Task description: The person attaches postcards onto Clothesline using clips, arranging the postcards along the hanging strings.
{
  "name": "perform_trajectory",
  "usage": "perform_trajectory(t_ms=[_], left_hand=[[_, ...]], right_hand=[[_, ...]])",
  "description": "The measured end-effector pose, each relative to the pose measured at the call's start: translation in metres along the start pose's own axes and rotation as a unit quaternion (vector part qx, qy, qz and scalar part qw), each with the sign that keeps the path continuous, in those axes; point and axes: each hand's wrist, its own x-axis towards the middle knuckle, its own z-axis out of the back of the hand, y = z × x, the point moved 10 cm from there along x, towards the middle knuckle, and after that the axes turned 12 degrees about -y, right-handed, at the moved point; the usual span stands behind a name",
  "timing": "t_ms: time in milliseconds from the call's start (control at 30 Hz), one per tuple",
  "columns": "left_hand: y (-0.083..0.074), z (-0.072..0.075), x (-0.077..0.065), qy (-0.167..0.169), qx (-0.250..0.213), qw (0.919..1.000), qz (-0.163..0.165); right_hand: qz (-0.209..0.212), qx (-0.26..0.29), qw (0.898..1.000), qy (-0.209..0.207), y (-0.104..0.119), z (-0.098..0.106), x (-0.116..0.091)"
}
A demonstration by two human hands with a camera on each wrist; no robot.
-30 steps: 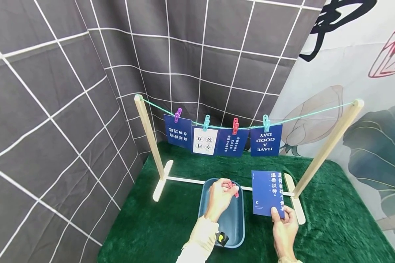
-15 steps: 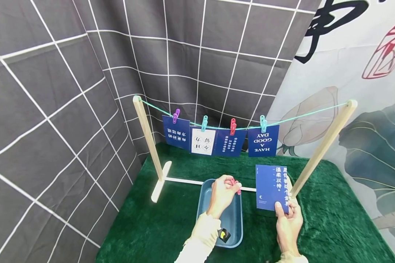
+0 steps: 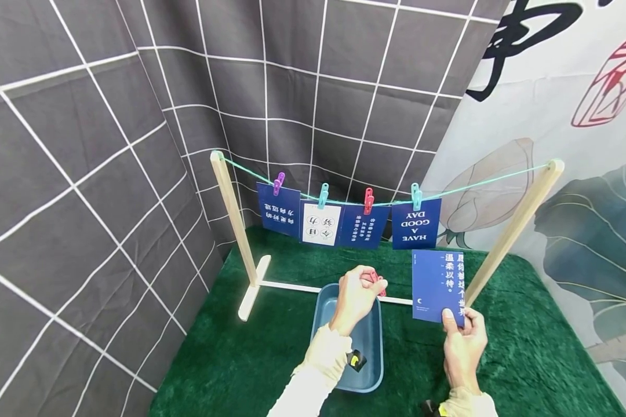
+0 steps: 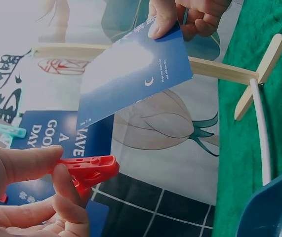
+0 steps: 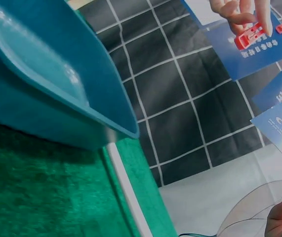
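Note:
My left hand (image 3: 353, 296) is above the blue basin, its thumb and fingers pinching a red clothespin (image 4: 92, 169). My right hand (image 3: 464, 350) holds a blue card (image 3: 434, 284) by its lower right corner, thumb on the printed face. That card is upright, a little below the green line (image 3: 480, 183), and to the right of the clothespin. Along the line hang several cards, among them a white card (image 3: 320, 225) and a blue "HAVE A GOOD DAY" card (image 3: 416, 225). Purple, turquoise and red clothespins grip their top edges.
Two wooden posts carry the line, a left post (image 3: 235, 220) and a right post (image 3: 516, 231). A white bar (image 3: 292, 286) joins their feet. The basin (image 3: 381, 359) stands on green cloth (image 3: 219, 359). Gridded dark fabric hangs behind.
Both hands have risen toward the line and shifted slightly right, each keeping its hold. The blue card has come up close below the "HAVE A GOOD DAY" card. The hanging cards stay put.

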Motion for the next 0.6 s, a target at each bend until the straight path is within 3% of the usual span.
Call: perform_trajectory(t_ms=[233,600], left_hand=[[-0.011,-0.002,0.006,0.008,0.006,0.9999,0.002],[-0.034,-0.008,0.016,0.018,0.030,0.9992,-0.021]], right_hand=[[0.019,0.022,1.000,-0.008,0.016,-0.004,0.013],[-0.005,0.079,0.997,-0.008,0.028,-0.011,0.029]])
